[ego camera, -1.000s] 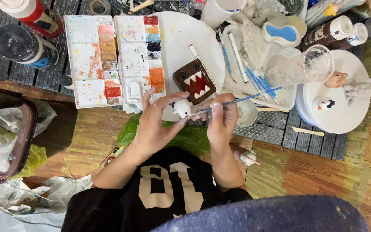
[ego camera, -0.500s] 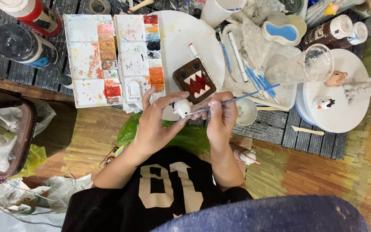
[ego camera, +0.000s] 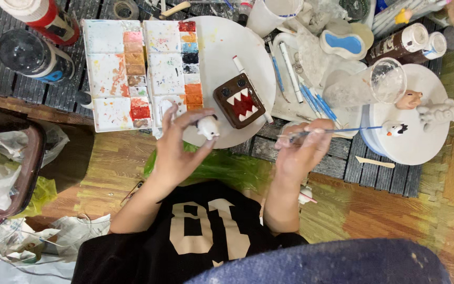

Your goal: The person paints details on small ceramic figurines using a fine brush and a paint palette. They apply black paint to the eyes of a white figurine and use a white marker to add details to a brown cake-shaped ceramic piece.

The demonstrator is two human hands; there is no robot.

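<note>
The left hand [ego camera: 177, 150] is closed by its fingertips around a small white moulded figurine [ego camera: 207, 127], raised just off the rim of the round white turntable board [ego camera: 227, 47] so that its surface faces the person. The right hand [ego camera: 303, 152] pinches a thin blue-handled paintbrush [ego camera: 332, 130] in a pen grip, handle pointing right; its tip stands apart from the figurine, with a clear gap between the two hands. A brown block-shaped figure with a red mouth and white zigzag teeth [ego camera: 239, 100] sits on the board just beside the figurine. The white multi-well paint palette [ego camera: 137, 73] lies open to the left on the dark slatted worktop [ego camera: 311, 158], near the left hand for reloading. A clear plastic cup [ego camera: 366, 84] lies tilted to the right.
</note>
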